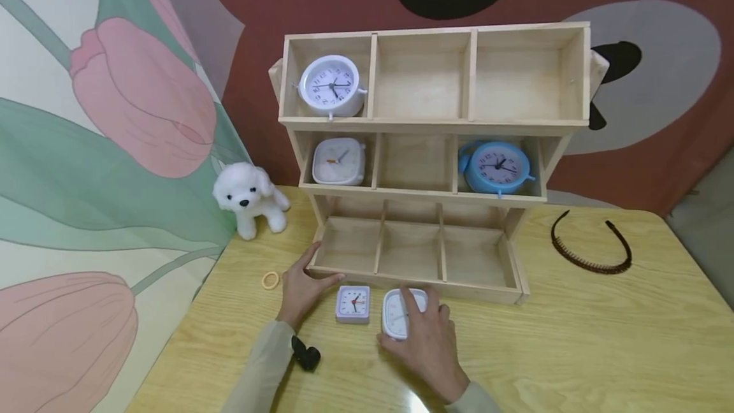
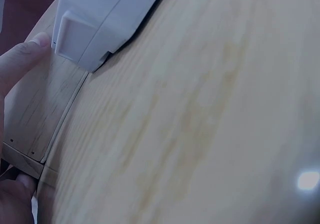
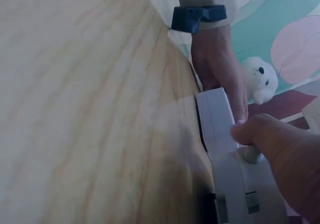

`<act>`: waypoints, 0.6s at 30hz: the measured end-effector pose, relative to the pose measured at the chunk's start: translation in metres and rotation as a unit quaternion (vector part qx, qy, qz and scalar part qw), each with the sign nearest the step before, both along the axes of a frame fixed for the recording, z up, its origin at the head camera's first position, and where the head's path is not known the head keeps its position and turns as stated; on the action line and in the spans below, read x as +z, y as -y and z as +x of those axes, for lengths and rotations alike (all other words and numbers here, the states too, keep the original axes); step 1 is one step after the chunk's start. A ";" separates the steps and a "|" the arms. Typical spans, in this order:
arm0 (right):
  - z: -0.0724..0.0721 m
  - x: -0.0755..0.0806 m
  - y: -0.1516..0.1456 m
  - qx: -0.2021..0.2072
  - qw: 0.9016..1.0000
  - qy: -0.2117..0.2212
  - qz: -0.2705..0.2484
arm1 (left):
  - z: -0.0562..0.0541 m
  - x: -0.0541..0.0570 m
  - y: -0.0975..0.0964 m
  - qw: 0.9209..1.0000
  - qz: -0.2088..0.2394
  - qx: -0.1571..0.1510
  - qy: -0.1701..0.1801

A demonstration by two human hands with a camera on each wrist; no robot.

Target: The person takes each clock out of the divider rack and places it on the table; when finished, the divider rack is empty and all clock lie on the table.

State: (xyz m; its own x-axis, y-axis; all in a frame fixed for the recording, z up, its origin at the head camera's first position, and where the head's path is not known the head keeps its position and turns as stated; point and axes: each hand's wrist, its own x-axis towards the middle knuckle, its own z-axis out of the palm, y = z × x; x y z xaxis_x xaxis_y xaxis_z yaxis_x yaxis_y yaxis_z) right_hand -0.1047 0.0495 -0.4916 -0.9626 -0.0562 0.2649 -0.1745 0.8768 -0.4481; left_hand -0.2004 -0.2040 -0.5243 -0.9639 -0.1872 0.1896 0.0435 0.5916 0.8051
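My right hand (image 1: 427, 343) grips a white rounded-square alarm clock (image 1: 394, 317) on the table, thumb at its near-left edge and fingers across its far side. In the right wrist view the thumb (image 3: 270, 139) lies by a round knob on this clock (image 3: 240, 184). My left hand (image 1: 301, 289) rests against the front left corner of the wooden shelf (image 1: 373, 279), its thumb along the front board. Between the hands, a small lavender square clock (image 1: 352, 312) stands close to the shelf front. The left wrist view shows its casing (image 2: 100, 24) near the left thumb (image 2: 22, 59).
On the shelf's tiers sit a round white clock (image 1: 331, 88), a white rounded-square clock (image 1: 338, 161) and a blue alarm clock (image 1: 497, 167). A white plush dog (image 1: 246, 193) and an orange ring (image 1: 270, 280) are at the left. A brown headband (image 1: 596, 266) lies at the right.
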 end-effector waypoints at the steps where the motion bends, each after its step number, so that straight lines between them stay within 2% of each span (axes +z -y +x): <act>1: 0.000 0.000 -0.001 0.002 1.000 -0.004 -0.006 | 0.000 0.000 0.000 1.000 0.000 0.000 -0.002; 6: 0.005 0.000 -0.007 0.003 0.999 -0.016 -0.047 | -0.001 0.001 0.001 1.000 -0.001 -0.003 -0.003; 11: 0.012 0.008 -0.021 -0.004 0.996 0.004 -0.084 | -0.001 0.000 0.001 1.000 0.004 -0.003 0.001; 18: 0.023 0.026 -0.068 -0.027 0.994 -0.008 -0.101 | 0.001 0.000 0.000 1.000 0.006 -0.004 -0.004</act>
State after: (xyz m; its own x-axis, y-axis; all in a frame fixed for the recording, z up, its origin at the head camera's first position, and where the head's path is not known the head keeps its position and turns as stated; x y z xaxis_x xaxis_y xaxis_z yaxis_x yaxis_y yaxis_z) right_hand -0.0814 0.1177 -0.4656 -0.9584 0.0508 0.2809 -0.1387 0.7773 -0.6136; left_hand -0.1993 -0.2045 -0.5242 -0.9637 -0.1814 0.1957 0.0555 0.5812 0.8119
